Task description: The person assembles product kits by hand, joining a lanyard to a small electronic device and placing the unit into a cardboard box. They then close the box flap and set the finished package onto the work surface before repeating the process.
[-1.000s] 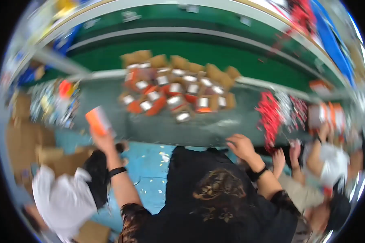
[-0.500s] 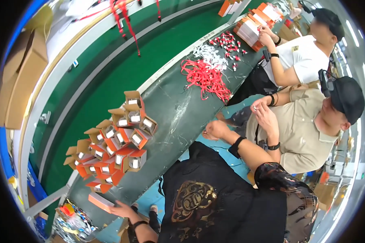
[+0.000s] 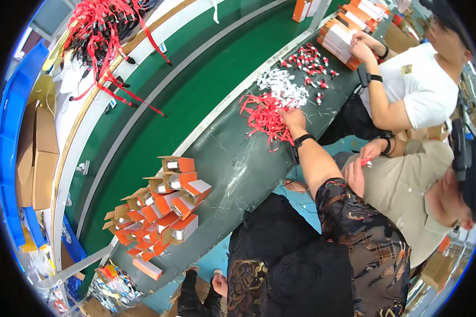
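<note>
My right hand (image 3: 293, 120) reaches across the dark bench (image 3: 225, 161) to a tangled heap of red straps (image 3: 263, 116). Its bent fingers press into the heap's right side and appear closed on a red strap. Low beside my black shirt, my left hand (image 3: 220, 286) is partly covered, and its fingers do not show clearly. To the left stand several small orange-and-white boxes (image 3: 156, 211), packed together with brown flaps raised and pale items inside. One orange box (image 3: 147, 268) lies at the near end of the group.
White cables (image 3: 284, 87) and small red-and-white pieces (image 3: 309, 61) lie beyond the straps. Two co-workers sit on the right; the nearer one's hand (image 3: 373, 149) holds a small red-and-white piece. A green conveyor (image 3: 158, 124) curves behind. More red straps (image 3: 106, 47) hang at the upper left.
My right hand has gone from beside my body to the red heap. My left hand has let go of the orange box and drawn back. The whole view has shifted.
</note>
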Available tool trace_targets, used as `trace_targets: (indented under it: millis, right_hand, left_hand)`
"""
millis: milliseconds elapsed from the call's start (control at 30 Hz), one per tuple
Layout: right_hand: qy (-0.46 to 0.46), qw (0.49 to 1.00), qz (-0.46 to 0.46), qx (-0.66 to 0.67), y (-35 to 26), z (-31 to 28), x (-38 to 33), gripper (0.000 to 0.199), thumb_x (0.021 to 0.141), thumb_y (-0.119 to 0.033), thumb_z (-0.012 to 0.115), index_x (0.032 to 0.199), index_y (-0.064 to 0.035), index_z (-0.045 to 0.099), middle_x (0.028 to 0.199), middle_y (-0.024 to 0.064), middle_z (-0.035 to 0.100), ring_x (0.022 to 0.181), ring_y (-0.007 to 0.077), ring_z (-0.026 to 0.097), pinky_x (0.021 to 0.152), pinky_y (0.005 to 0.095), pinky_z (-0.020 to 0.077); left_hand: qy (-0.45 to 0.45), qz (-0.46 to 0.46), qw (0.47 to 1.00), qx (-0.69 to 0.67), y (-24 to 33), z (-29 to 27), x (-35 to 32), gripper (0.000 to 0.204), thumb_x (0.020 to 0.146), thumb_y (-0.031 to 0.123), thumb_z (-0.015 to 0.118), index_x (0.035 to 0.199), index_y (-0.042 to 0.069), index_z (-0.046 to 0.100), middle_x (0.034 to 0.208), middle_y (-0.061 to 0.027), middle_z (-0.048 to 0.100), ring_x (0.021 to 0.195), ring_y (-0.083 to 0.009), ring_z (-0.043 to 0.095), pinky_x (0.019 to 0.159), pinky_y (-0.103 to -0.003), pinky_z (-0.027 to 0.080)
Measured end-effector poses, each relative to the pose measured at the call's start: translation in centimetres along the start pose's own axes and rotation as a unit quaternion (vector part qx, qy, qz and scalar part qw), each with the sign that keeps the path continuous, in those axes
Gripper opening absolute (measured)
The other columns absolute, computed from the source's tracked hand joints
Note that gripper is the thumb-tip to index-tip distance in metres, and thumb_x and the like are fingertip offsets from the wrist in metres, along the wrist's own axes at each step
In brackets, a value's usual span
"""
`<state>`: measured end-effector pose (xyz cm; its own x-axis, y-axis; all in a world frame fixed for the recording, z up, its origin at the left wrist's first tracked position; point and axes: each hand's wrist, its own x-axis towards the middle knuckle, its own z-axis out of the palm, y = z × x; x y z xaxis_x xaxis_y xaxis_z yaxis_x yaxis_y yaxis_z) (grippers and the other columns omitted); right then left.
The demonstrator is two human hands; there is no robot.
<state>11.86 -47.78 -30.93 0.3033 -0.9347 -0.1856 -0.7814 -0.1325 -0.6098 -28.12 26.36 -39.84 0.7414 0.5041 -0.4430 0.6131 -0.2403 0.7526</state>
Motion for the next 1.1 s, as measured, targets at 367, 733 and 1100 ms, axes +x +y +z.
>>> trace_targets:
  millis: [367, 733, 1100]
  right_hand:
    - [-0.224, 0.88, -0.023, 0.419, -10.3, -10.3, -2.1, 0.014, 0.092, -0.018, 0.061, 0.081, -0.0083, 0.063, 0.063, 0.001, 0.057, 0.056, 0.0109, 0.052, 0.055, 0.027, 0.0406]
    - [-0.349, 0.776, -0.432, 0.298, -24.3, -32.3, -17.0, 0.022, 0.098, -0.018, 0.061, 0.112, -0.0026, 0.068, 0.065, -0.0102, 0.047, 0.053, -0.0011, 0.034, 0.049, 0.0175, 0.0251]
    - [-0.353, 0.744, -0.554, 0.123, -24.0, -35.2, -30.0, 0.023, 0.096, -0.019, 0.057, 0.096, 0.0008, 0.068, 0.079, 0.0006, 0.066, 0.071, 0.0062, 0.057, 0.065, 0.0256, 0.0469]
  left_hand:
    - [0.078, 0.003, 0.985, -0.156, 20.7, 4.5, -4.4, 0.021, 0.096, 0.006, 0.061, 0.116, -0.002, 0.057, 0.089, -0.0033, 0.063, 0.067, -0.007, 0.048, 0.057, -0.023, 0.038]
    - [-0.304, 0.465, 0.83, -0.037, 48.2, 11.5, -2.3, 0.021, 0.092, 0.002, 0.065, 0.112, -0.002, 0.061, 0.101, -0.0057, 0.064, 0.088, -0.0115, 0.06, 0.08, -0.026, 0.049]
    - [-0.519, 0.441, 0.712, -0.171, 64.6, 16.8, -12.3, 0.024, 0.102, 0.014, 0.056, 0.121, 0.0, 0.057, 0.097, -0.0088, 0.066, 0.09, -0.0142, 0.063, 0.082, -0.028, 0.05]
